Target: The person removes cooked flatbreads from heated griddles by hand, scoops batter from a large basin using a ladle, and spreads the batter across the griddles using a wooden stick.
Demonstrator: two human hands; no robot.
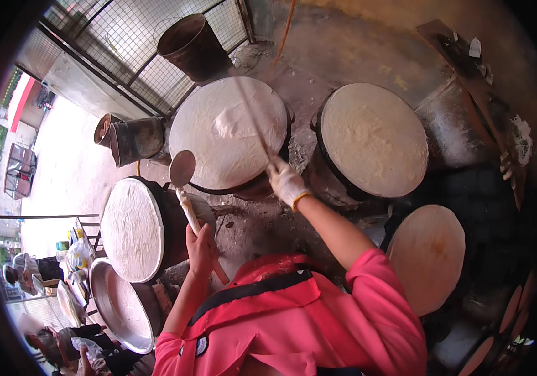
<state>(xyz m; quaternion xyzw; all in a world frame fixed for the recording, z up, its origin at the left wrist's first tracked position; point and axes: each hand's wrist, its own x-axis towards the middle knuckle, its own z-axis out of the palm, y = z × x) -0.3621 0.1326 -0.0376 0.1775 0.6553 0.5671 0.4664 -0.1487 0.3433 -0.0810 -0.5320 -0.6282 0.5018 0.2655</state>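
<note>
Two hands are at work, each with one tool. The right hand (pixel 287 183), in a white glove with a yellow cuff, is near the centre; its grip is closed around one long, thin stick (pixel 256 119), which slants off toward 11 o'clock and is blurred. The bare left hand (pixel 201 247), between 7 and 8 o'clock, has its grip wrapped around the handle of one ladle (pixel 182 168), whose round bowl points up toward 11 o'clock, beside a griddle's rim.

Four round, pale surfaces surround the hands. The first griddle (pixel 199 160), at 11 o'clock, carries one white mound (pixel 234 122) of paste, and the stick crosses above it; whether the two touch I cannot tell. The second griddle (pixel 374 138), at 2 o'clock, has a cream-coloured coating. The third, a tan disc (pixel 428 260) with reddish patches, is at 4 o'clock. The fourth, a whitish griddle (pixel 132 229), sits between 8 and 9 o'clock above a dark drum (pixel 184 219).

One wide metal basin (pixel 96 285) with pale contents is at 8 o'clock, just below that last griddle. Three buckets show: one large bucket (pixel 193 50) at 11 o'clock and two smaller buckets (pixel 137 139), side by side, at 10 o'clock. Another person (pixel 62 348) is near the rim at 8 o'clock.
</note>
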